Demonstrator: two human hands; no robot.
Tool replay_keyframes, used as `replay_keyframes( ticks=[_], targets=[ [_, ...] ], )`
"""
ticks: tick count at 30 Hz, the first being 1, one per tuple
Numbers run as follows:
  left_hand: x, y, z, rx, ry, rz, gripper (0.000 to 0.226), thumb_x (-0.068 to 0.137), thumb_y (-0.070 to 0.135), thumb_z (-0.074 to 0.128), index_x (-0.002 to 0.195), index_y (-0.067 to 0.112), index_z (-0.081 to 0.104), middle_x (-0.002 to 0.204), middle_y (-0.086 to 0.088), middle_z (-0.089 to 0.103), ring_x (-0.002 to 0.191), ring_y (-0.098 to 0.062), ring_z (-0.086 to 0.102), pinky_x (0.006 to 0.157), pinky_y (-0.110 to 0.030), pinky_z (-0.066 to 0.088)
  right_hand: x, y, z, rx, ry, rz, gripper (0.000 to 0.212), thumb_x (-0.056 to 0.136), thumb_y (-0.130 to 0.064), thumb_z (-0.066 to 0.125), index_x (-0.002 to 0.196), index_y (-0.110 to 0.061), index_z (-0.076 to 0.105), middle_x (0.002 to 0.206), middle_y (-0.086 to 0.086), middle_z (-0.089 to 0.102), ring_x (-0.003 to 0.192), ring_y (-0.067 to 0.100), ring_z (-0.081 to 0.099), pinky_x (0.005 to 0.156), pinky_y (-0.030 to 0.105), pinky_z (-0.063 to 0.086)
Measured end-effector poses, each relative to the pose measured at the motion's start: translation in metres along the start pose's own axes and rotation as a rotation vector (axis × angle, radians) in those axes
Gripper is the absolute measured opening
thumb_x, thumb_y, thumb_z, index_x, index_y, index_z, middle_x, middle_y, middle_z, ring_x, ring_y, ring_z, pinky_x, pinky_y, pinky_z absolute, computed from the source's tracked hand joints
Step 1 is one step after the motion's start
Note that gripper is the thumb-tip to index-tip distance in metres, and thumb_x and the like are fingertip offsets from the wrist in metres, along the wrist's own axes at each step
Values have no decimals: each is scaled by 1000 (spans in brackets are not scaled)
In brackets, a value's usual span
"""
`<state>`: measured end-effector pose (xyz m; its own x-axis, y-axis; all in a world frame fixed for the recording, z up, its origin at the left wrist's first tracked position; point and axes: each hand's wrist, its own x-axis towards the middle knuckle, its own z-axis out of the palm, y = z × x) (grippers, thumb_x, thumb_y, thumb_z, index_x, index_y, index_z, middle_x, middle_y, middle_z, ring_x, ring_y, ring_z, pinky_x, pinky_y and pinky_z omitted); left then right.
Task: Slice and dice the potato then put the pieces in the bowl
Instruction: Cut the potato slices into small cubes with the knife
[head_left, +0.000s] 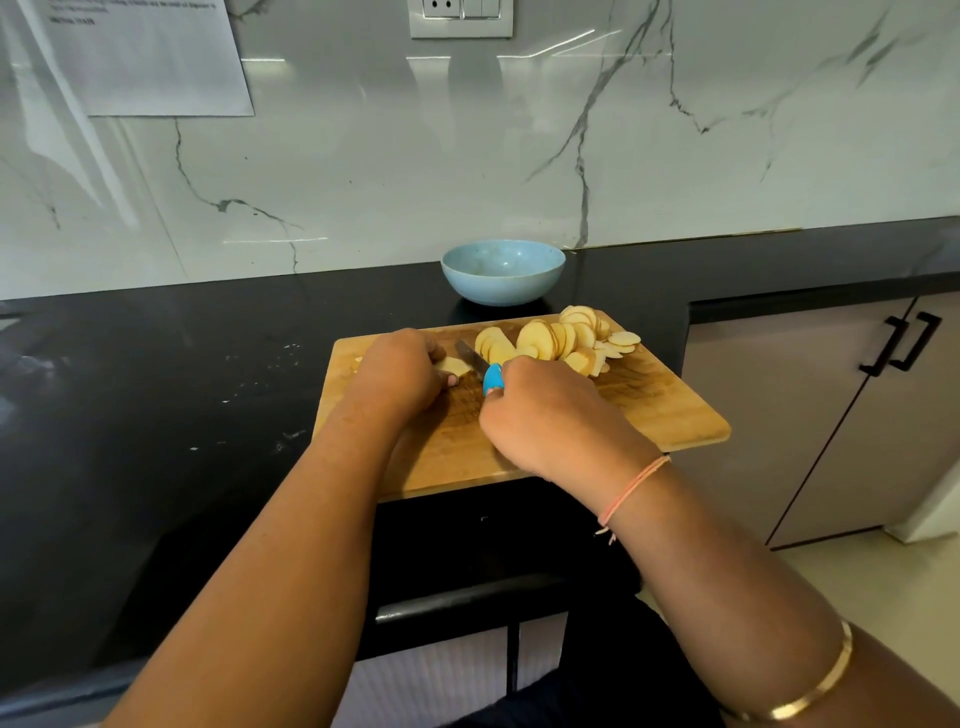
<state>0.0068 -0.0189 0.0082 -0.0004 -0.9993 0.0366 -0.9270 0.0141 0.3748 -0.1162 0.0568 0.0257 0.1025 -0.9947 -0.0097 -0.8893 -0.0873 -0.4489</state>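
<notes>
A wooden board (649, 410) lies on the black table (156, 389), its near edge over the table's front. On the board's left part the left hand (400, 371) curls its fingers over a small potato piece (452, 366) and holds it down. Just right of that piece, the right hand (540, 410) grips a knife (491, 378) by its blue handle, with the blade pointing away across the board, close beside the piece. A heap of slices (566, 338) fills the board's far right part. Behind the board's far edge stands a blue bowl (503, 270), with no potato visible in it.
</notes>
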Motion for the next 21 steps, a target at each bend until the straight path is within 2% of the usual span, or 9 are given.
replay_keyframes(
  ticks=[3,6,8,10,12,13,15,17,21],
  targets=[
    [-1,1,-1,-10,1,-12,33,93,25,60,122,11,62,121,-7,63,95,-15,52,87,-26,42,1,-11,0,1,-51,31,26,98,-27,42,116,-13,54,74,-1,42,83,18,49,64,27,38],
    [-2,0,-3,-37,-2,-26,32,93,23,59,123,13,62,122,-6,63,108,-19,58,94,-30,45,1,-18,-4,-24,-89,13,22,97,-22,41,115,-13,52,73,0,40,83,20,48,59,27,36],
    [-3,1,-4,-60,-2,-32,33,93,23,59,124,14,62,122,-6,63,110,-20,58,94,-30,46,-4,-19,-10,-43,-112,0,7,96,-20,41,98,-15,45,72,1,41,72,18,48,53,24,35],
    [-3,1,-4,-78,4,-38,34,92,23,61,124,14,62,122,-6,63,110,-20,58,93,-29,45,-11,-16,-14,-36,-137,-21,13,96,-19,41,84,-17,35,69,1,44,59,14,45,52,23,36],
    [-3,1,-4,-83,7,-37,33,91,24,62,123,13,63,121,-6,63,110,-20,57,90,-27,44,-22,-9,-17,-44,-153,-32,20,95,-19,42,77,-19,33,70,0,47,57,12,44,50,23,37],
    [-3,0,-4,-88,9,-35,33,91,25,62,122,14,64,121,-6,63,110,-20,57,88,-26,43,-27,-7,-18,-47,-157,-33,19,95,-18,42,77,-18,36,71,0,47,57,12,45,50,23,37],
    [-3,-1,-3,-103,12,-32,35,91,25,62,124,14,62,122,-5,63,110,-19,57,87,-26,42,-35,-2,-22,-52,-147,-20,6,95,-20,43,90,-17,44,74,-1,49,59,13,48,51,24,39],
    [-3,-3,-3,-123,16,-35,37,92,23,62,128,16,60,124,-4,62,112,-19,56,86,-25,40,-36,-1,-23,-44,-110,-15,11,95,-21,42,103,-20,50,77,-1,51,65,14,52,55,25,42],
    [-4,-5,-6,-116,-2,-48,36,93,20,60,129,17,60,125,-4,61,112,-20,56,87,-26,41,-17,-9,-17,-18,-38,-22,7,96,-24,43,96,-18,47,78,-1,48,75,14,51,55,24,37]
  ],
)
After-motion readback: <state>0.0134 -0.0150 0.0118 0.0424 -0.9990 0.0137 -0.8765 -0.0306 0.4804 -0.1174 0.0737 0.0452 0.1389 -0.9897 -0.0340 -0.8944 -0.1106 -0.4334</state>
